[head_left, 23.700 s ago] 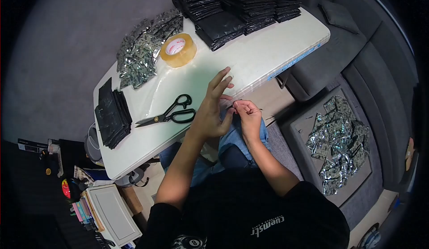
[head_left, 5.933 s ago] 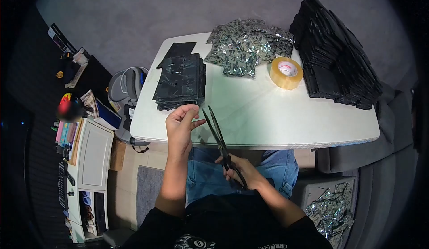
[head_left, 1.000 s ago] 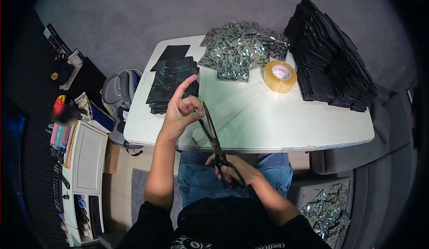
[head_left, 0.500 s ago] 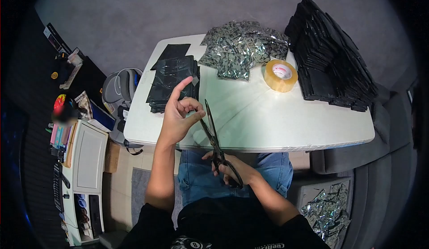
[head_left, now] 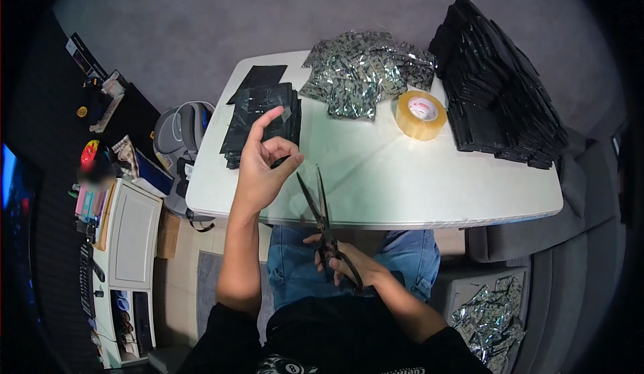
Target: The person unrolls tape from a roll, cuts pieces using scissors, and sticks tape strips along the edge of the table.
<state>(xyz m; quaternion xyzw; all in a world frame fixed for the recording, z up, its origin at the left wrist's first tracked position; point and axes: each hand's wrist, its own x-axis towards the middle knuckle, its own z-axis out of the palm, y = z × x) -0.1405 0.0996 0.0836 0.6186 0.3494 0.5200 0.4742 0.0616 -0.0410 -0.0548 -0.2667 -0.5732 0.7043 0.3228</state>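
Note:
My right hand grips a pair of black-handled scissors just off the table's near edge, the blades parted and pointing up toward the table. My left hand is raised above the left part of the table, its index finger stretched out. Its thumb and other fingers are pinched together; what they hold, if anything, I cannot make out. A small greyish, see-through piece shows at the index fingertip, perhaps tape. Behind that hand lies a stack of flat black packets.
On the white table stand a roll of clear tape, a heap of shiny patterned packets and a tall pile of black packets. More shiny packets lie low at the right, beside a grey sofa.
My left hand has moved slightly left and away from the scissors. The scissors have dropped back a little toward me, their blades still parted.

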